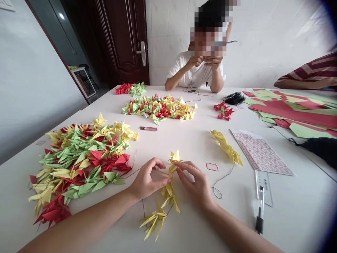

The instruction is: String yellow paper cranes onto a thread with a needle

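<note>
A string of folded yellow paper cranes [168, 193] hangs between my hands above the white table. My right hand [196, 182] pinches the topmost yellow crane [174, 156] with thumb and fingertips. My left hand [149, 177] is curled beside the string, its thumb against a crane just below; its other fingertips are partly hidden. Dark thread passes by my left hand. At the lower end, more yellow cranes [155, 221] are bunched on the thread. Right of my hands lies another yellow crane strand [226, 147] with a loose thread tail.
Strung red, green and yellow cranes [86, 161] heap at left; another pile [160, 107] sits farther back. Thread snips [147, 128], a sticker sheet [263, 151], a pen [260, 214] and coloured paper [292, 105] lie around. Across the table, a person [196, 70] handles thread.
</note>
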Demonstrator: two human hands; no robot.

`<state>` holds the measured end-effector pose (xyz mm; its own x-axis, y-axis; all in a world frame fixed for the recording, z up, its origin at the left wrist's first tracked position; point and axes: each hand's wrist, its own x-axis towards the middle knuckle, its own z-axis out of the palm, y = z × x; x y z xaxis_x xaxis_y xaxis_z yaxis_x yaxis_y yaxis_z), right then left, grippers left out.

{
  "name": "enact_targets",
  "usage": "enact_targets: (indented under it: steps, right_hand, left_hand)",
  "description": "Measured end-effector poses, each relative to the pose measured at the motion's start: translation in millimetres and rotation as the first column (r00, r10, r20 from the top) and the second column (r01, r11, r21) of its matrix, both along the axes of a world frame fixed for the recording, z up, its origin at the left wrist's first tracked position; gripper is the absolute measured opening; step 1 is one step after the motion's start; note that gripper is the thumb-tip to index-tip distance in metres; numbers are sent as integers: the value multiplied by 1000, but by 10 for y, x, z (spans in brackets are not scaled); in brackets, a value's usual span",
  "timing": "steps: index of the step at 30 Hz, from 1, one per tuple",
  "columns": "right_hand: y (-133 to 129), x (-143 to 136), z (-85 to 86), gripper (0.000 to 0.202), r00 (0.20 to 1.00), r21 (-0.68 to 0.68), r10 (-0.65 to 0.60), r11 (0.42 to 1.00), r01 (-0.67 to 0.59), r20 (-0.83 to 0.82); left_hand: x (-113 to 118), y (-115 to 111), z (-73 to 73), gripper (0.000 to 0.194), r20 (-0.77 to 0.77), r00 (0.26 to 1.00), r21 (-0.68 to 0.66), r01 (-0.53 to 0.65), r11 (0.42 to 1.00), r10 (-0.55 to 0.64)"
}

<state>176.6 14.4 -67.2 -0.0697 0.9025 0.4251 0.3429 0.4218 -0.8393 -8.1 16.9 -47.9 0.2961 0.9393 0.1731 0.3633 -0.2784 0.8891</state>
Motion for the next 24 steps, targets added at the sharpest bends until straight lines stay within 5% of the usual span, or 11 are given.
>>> enact_targets:
  steps: [6, 12, 24]
  right_hand:
    - [32, -10, -16, 25, 984, -268, -94, 962, 50, -154]
    - [-1, -7, 23, 21, 990, -202, -20, 979, -8, -139]
    - [32, -10, 21, 25, 986, -192, -32, 981, 1, -161]
  left_hand:
    - [24, -5, 13, 19, -194, 981, 35, 40, 999, -33]
    - [9, -1, -17, 22, -293, 956, 74, 40, 996, -17]
    - [-13, -7, -46, 26, -65, 998, 47, -6, 999, 9]
